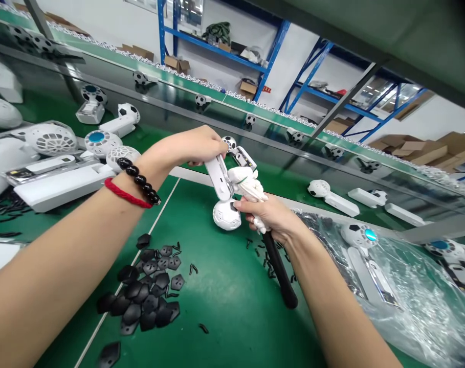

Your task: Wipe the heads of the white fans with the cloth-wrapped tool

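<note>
My left hand point(203, 145) is closed around the upper end of a white handheld fan's handle point(219, 179). The fan's round football-patterned head point(227, 217) hangs lowest, just above the green bench. My right hand point(274, 214) grips a hammer by its black handle point(281, 276); its head point(245, 179) is wrapped in white cloth and sits beside the fan. The right thumb reaches to a black patch on the fan head. Loose black pentagon pieces point(150, 291) lie in a heap below my left forearm, with small black strips point(194, 268) around them.
White fans and parts point(63, 174) pile up at left. A clear plastic bag point(420, 286) lies at right with a fan point(360, 235) on it. Behind the bench, a conveyor point(270, 138) carries spaced football-patterned fans. Blue shelving point(224, 48) and cardboard boxes point(427, 148) stand farther back.
</note>
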Action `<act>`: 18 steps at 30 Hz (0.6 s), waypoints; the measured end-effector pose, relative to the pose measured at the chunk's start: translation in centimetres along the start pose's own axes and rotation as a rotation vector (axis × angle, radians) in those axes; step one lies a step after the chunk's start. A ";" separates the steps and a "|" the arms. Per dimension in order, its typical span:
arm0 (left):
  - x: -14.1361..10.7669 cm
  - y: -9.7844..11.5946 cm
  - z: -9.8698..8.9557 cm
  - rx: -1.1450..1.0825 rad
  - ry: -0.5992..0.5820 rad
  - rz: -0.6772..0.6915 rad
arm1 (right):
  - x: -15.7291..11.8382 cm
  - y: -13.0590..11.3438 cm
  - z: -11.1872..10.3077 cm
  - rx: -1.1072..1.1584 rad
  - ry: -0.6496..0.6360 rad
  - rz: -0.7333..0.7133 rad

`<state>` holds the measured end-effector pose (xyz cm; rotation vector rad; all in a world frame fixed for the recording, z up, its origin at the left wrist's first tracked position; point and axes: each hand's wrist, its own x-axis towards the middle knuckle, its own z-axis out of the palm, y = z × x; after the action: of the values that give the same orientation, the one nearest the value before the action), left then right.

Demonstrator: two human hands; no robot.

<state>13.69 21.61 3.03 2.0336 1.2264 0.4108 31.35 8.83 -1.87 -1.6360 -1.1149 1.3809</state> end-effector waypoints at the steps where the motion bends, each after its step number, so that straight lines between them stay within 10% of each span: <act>1: 0.0 0.0 0.0 0.006 0.006 0.000 | 0.0 0.1 0.0 0.000 0.000 -0.005; 10: -0.3 0.2 0.1 0.032 0.033 0.030 | -2.0 -1.1 -0.7 -0.133 0.209 -0.226; 15: -0.2 0.0 0.1 0.023 0.028 0.035 | -6.1 -2.2 -2.0 -1.053 0.302 -0.637; 18: -0.2 -0.3 0.1 0.016 0.034 0.033 | -6.8 -1.3 -1.6 -1.223 0.402 -0.700</act>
<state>13.51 21.50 2.79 2.0706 1.2207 0.4542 32.32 3.02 2.10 -1.7980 -2.1606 -0.2098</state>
